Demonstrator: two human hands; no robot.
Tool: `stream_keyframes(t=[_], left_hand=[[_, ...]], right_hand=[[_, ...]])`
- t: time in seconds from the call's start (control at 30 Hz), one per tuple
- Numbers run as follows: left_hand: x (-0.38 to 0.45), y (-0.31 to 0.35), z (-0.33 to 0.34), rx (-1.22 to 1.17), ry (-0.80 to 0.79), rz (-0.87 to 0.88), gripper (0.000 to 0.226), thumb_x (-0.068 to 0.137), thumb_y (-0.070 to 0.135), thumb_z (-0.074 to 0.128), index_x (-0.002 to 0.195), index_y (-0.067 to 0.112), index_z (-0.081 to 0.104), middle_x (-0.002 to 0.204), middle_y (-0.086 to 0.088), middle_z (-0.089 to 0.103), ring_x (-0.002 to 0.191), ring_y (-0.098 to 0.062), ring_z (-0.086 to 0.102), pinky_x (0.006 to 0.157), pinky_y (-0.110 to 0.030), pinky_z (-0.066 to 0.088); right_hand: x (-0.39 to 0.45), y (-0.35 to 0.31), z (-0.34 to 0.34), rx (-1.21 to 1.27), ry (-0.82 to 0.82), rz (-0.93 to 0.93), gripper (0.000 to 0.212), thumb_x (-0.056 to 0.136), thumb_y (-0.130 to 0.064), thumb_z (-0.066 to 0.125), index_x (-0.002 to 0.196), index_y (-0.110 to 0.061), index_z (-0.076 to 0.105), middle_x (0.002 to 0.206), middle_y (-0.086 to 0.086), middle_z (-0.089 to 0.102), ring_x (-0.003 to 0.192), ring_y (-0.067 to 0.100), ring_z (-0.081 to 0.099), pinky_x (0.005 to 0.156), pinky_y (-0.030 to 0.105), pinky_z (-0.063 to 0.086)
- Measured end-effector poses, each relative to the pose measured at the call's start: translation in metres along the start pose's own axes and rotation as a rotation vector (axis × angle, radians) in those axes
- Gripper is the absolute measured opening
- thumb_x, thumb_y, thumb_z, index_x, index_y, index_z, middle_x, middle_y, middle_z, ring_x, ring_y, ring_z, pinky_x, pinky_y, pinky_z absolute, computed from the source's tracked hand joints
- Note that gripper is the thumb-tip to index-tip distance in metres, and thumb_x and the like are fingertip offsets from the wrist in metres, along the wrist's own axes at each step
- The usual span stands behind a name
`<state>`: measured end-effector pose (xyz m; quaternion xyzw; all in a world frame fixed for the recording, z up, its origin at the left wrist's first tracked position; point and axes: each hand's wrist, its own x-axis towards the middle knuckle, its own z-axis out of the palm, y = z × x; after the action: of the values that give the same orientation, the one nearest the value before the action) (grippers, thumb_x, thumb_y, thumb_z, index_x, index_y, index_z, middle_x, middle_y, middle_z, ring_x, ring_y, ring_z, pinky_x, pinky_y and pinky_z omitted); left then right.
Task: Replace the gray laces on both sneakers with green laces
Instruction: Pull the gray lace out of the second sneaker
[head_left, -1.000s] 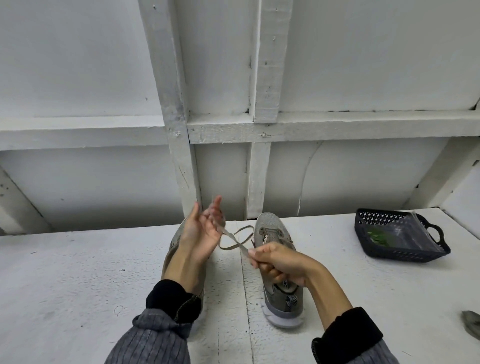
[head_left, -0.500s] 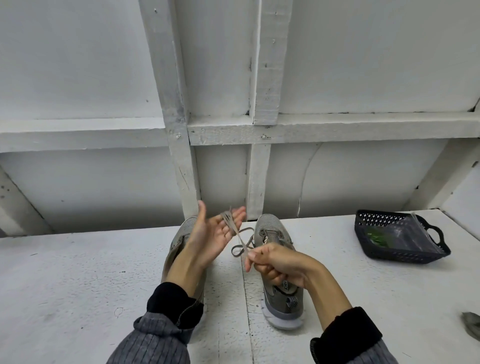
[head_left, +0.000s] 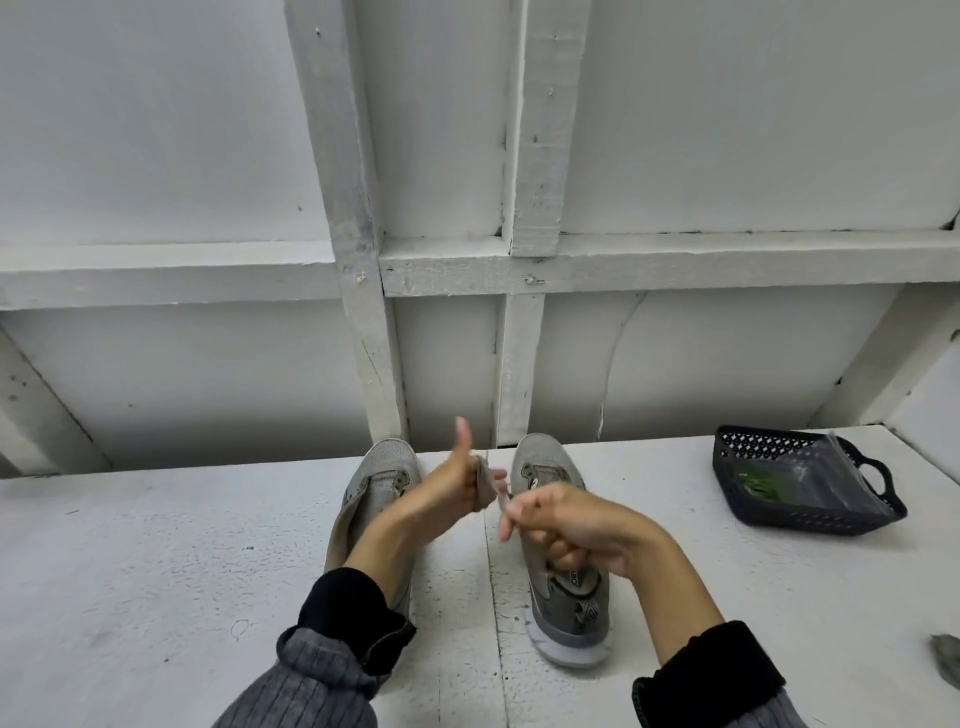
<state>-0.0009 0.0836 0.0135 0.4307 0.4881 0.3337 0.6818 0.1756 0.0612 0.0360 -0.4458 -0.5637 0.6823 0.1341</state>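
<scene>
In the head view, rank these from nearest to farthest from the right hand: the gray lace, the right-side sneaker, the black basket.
From the right hand:
1. gray lace, pinched in its fingertips and wound around the left hand.
2. right-side sneaker, directly beneath the hand.
3. black basket, far off on the right of the table.

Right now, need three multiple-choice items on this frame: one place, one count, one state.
1. Where is the dark perforated plastic basket?
A. far right of the white tabletop
B. between the sneakers
C. far left

2. How many gray mesh sneakers stand on the white tabletop?
A. one
B. two
C. three

3. What is the left hand doing?
A. lying flat
B. gripping the basket
C. holding a bundled gray lace

Key: 1 A, it sits near the right edge; 2 B, a pair side by side; 3 C, lace gathered at its fingers, thumb up.
</scene>
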Motion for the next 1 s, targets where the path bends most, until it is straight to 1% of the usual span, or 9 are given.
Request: stream_keyframes(t=[0.1,0.2,0.33,0.47,0.6,0.73,0.87,0.93,1.0], left_hand=[[0.003,0.000,-0.008,-0.735,-0.097,0.131,0.095,0.083,0.077,0.025,0.115,-0.008,0.055,0.105,-0.015,0.067,0.083,-0.017,0.069,0.075,-0.024,0.057],[-0.008,0.003,-0.018,-0.918,-0.156,0.128,0.084,0.086,0.074,0.031,0.089,0.000,0.070,0.065,0.002,0.054,0.041,-0.002,0.046,0.041,-0.012,0.040],[-0.023,0.008,-0.023,-0.184,-0.220,-0.084,0.106,0.076,0.085,0.002,0.068,0.000,0.065,0.038,0.001,0.040,0.031,-0.006,0.026,0.045,-0.019,0.019],[-0.017,0.009,-0.010,0.370,-0.096,-0.186,0.108,0.076,0.082,0.003,0.105,-0.002,0.065,0.088,-0.011,0.073,0.070,-0.012,0.067,0.063,-0.020,0.046],[0.004,0.002,-0.005,-0.288,0.036,0.081,0.092,0.085,0.072,0.022,0.119,-0.007,0.054,0.109,-0.016,0.065,0.092,-0.018,0.065,0.081,-0.025,0.053],[-0.013,0.007,-0.020,-0.908,-0.244,0.118,0.081,0.086,0.072,0.039,0.098,-0.003,0.068,0.068,-0.003,0.061,0.054,-0.007,0.058,0.052,-0.017,0.054],[-0.021,0.009,-0.021,-0.128,-0.265,-0.086,0.108,0.074,0.087,0.003,0.078,-0.001,0.067,0.049,-0.003,0.053,0.036,-0.007,0.036,0.049,-0.017,0.033],[-0.019,0.007,-0.014,0.321,-0.259,-0.174,0.111,0.070,0.085,-0.002,0.092,0.001,0.069,0.070,-0.007,0.069,0.050,-0.009,0.055,0.053,-0.018,0.036],[-0.012,0.005,-0.006,0.444,-0.130,-0.146,0.103,0.073,0.081,0.005,0.100,0.000,0.062,0.096,-0.014,0.072,0.070,-0.007,0.067,0.064,-0.020,0.044]], right_hand=[[0.002,0.010,0.003,-0.100,-0.073,0.074,0.031,0.102,-0.030,0.044,0.085,-0.014,0.065,0.055,-0.008,0.030,0.045,0.004,0.022,0.037,0.013,0.020],[0.002,0.016,-0.003,0.014,0.010,0.090,0.035,0.101,-0.030,0.046,0.071,-0.015,0.054,0.051,-0.009,0.030,0.040,0.002,0.020,0.034,0.012,0.017],[0.003,0.010,-0.016,0.273,0.252,0.016,0.036,0.100,-0.029,0.049,0.067,-0.014,0.043,0.047,-0.008,0.028,0.035,0.001,0.017,0.031,0.013,0.013],[-0.001,-0.002,-0.012,0.273,0.199,-0.100,0.031,0.102,-0.024,0.045,0.075,-0.011,0.051,0.050,-0.007,0.025,0.038,0.002,0.016,0.032,0.013,0.014],[-0.003,-0.002,0.003,0.050,-0.033,-0.061,0.031,0.102,-0.027,0.043,0.082,-0.011,0.061,0.052,-0.009,0.029,0.042,0.003,0.019,0.036,0.013,0.018],[0.004,0.011,0.000,0.114,0.020,0.016,0.036,0.099,-0.031,0.050,0.067,-0.015,0.051,0.049,-0.010,0.028,0.037,0.002,0.020,0.032,0.012,0.018],[0.009,0.011,-0.013,0.351,0.279,-0.038,0.035,0.098,-0.028,0.052,0.068,-0.014,0.043,0.048,-0.007,0.025,0.036,0.002,0.016,0.030,0.013,0.013],[0.007,0.005,-0.013,0.327,0.314,-0.100,0.031,0.100,-0.024,0.049,0.073,-0.011,0.048,0.048,-0.007,0.025,0.036,0.003,0.016,0.031,0.014,0.014],[0.005,-0.003,-0.008,0.216,0.287,-0.148,0.029,0.101,-0.024,0.046,0.078,-0.009,0.054,0.050,-0.007,0.026,0.038,0.003,0.017,0.033,0.014,0.017]])
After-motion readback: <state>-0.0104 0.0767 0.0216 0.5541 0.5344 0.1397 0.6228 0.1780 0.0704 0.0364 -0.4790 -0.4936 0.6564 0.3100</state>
